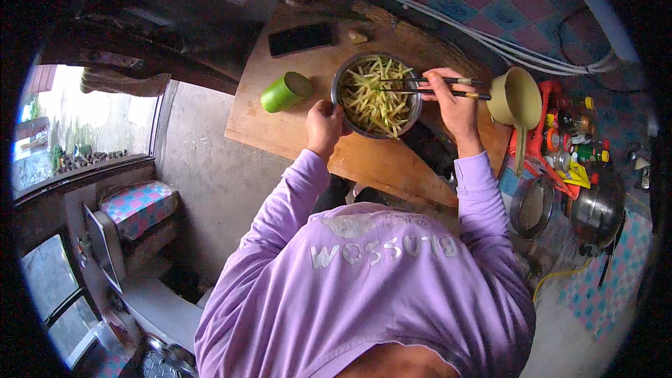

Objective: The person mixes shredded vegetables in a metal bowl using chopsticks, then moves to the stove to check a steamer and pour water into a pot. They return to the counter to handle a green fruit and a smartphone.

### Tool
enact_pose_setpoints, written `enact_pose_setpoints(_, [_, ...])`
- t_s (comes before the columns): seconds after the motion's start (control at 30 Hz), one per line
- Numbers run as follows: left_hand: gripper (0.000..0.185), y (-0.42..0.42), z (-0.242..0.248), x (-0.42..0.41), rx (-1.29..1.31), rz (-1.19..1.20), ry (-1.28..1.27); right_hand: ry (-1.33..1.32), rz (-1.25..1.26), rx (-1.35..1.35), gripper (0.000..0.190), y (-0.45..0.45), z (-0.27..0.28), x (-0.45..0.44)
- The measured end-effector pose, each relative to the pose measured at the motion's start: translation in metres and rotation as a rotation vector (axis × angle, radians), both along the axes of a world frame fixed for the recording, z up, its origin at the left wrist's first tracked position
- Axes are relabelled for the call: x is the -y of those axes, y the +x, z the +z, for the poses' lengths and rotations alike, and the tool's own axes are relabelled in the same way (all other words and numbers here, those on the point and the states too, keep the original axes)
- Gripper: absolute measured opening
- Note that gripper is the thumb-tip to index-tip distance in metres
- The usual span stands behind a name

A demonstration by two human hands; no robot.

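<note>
A round metal bowl (336,95) full of pale green vegetable strips (374,97) stands on the wooden table. My left hand (324,125) grips the bowl's rim at its near left side. In my right hand (450,107) is a pair of dark chopsticks (407,90); their tips reach in among the strips. A cut piece of green gourd (286,92) lies left of the bowl. Part of a dark, flat blade-like thing (431,148) shows under my right forearm, mostly in shadow.
The wooden table (262,125) holds a black phone-like slab (302,39), a small pale chunk (358,37) and a straw whisk or broom (420,34). Right of it are a beige long-handled ladle (514,100), a red rack (541,134), several bottles and jars, and a dark metal pot (597,210).
</note>
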State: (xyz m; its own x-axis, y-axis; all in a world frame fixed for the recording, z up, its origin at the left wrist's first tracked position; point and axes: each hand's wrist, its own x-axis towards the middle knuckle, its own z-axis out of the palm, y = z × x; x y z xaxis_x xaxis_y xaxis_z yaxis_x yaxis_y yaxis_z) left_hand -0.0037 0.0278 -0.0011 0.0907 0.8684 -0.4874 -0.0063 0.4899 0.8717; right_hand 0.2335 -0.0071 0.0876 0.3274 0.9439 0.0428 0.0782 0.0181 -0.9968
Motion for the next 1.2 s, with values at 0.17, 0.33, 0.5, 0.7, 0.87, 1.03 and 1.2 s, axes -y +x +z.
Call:
enact_pose_setpoints(0.17, [0.014, 0.005, 0.001, -0.006, -0.045, -0.089, -0.035, 0.083, -0.004, 0.308, 0.013, -0.007, -0.056, 0.011])
enact_pose_setpoints(0.33, [0.014, -0.006, -0.014, -0.003, -0.169, -0.123, 0.05, 0.151, -0.027, 0.269, 0.011, -0.035, 0.008, 0.021])
enact_pose_setpoints(0.5, [0.02, -0.019, -0.015, 0.018, -0.256, -0.244, 0.304, 0.136, 0.027, 0.277, 0.012, -0.003, -0.025, 0.03])
enact_pose_setpoints(0.7, [0.02, -0.046, 0.027, 0.069, -0.186, -0.276, 0.174, -0.005, -0.061, 0.209, 0.019, 0.022, 0.019, 0.039])
enact_pose_setpoints(0.87, [0.019, -0.064, 0.037, 0.098, -0.326, -0.38, 0.097, 0.088, -0.076, 0.448, 0.012, 0.017, -0.006, 0.034])
enact_pose_setpoints(1.03, [0.018, -0.082, 0.026, 0.11, -0.287, -0.306, 0.043, 0.18, -0.039, 0.622, 0.013, 0.02, -0.009, 0.033])
enact_pose_setpoints(1.2, [0.017, -0.087, 0.019, 0.114, -0.308, -0.247, 0.078, 0.205, -0.124, 0.473, 0.011, 0.023, -0.014, 0.031])
